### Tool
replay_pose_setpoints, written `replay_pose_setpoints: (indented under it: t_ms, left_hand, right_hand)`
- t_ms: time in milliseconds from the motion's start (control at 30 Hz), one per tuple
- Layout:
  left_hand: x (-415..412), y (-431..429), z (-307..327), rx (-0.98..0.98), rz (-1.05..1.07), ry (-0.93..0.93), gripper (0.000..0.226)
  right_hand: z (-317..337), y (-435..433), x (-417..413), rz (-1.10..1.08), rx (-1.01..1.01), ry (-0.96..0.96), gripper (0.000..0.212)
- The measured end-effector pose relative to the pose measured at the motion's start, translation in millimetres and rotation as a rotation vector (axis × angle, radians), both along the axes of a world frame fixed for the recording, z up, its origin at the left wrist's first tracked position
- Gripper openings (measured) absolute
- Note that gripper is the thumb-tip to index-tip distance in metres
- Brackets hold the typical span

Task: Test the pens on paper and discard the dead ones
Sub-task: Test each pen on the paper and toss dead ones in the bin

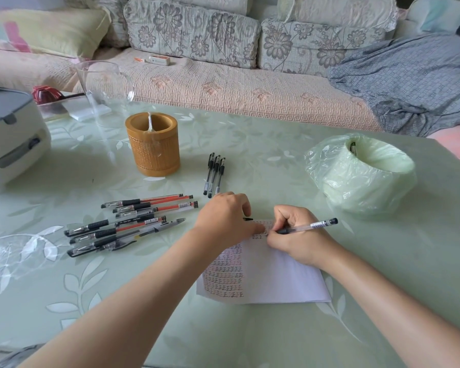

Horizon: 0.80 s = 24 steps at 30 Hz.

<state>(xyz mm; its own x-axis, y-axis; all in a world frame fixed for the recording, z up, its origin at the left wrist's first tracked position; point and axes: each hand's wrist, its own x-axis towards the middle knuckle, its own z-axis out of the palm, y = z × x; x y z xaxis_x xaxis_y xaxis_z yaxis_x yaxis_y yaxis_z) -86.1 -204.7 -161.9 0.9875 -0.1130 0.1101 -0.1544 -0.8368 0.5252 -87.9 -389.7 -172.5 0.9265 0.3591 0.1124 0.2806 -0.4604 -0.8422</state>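
My right hand (295, 235) grips a clear pen with a black end (312, 225), its tip down on the white paper (276, 277), which is filled with rows of written marks. My left hand (227, 221) presses on the paper's top edge, fingers curled; a small black piece, perhaps a pen cap, pokes out from under it. Several capped pens (128, 224), red and black, lie in a loose pile to the left. Three black pens (214, 173) lie side by side beyond my left hand. A small bin lined with a green bag (361, 173) stands at the right.
A wooden pen holder (153, 144) stands at the back centre, with a glass jug (104, 86) behind it. A white and grey appliance (8, 136) sits at the far left. A sofa with cushions and a blue-grey blanket (409, 81) runs along the table's far edge.
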Motion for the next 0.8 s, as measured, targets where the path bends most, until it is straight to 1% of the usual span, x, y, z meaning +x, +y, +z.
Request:
replay_pose_setpoints:
  t_ms: [167, 400, 567, 800]
  left_hand:
    - [0.4, 0.4, 0.5, 0.000, -0.005, 0.003, 0.042]
    - [0.5, 0.3, 1.1, 0.004, -0.006, 0.002, 0.042]
    - [1.3, 0.4, 1.2, 0.006, -0.005, 0.006, 0.042]
    - [1.3, 0.6, -0.1, 0.004, -0.010, 0.002, 0.043]
  right_hand:
    - [-0.9, -1.3, -1.2, -0.009, 0.052, 0.014, 0.024]
    - [-2.8, -2.4, -0.3, 0.027, -0.005, -0.003, 0.020]
    - [-1.2, -1.9, 0.1, 0.015, 0.033, 0.009, 0.020]
    - [-1.6, -0.4, -0.5, 0.011, -0.009, -0.022, 0.021]
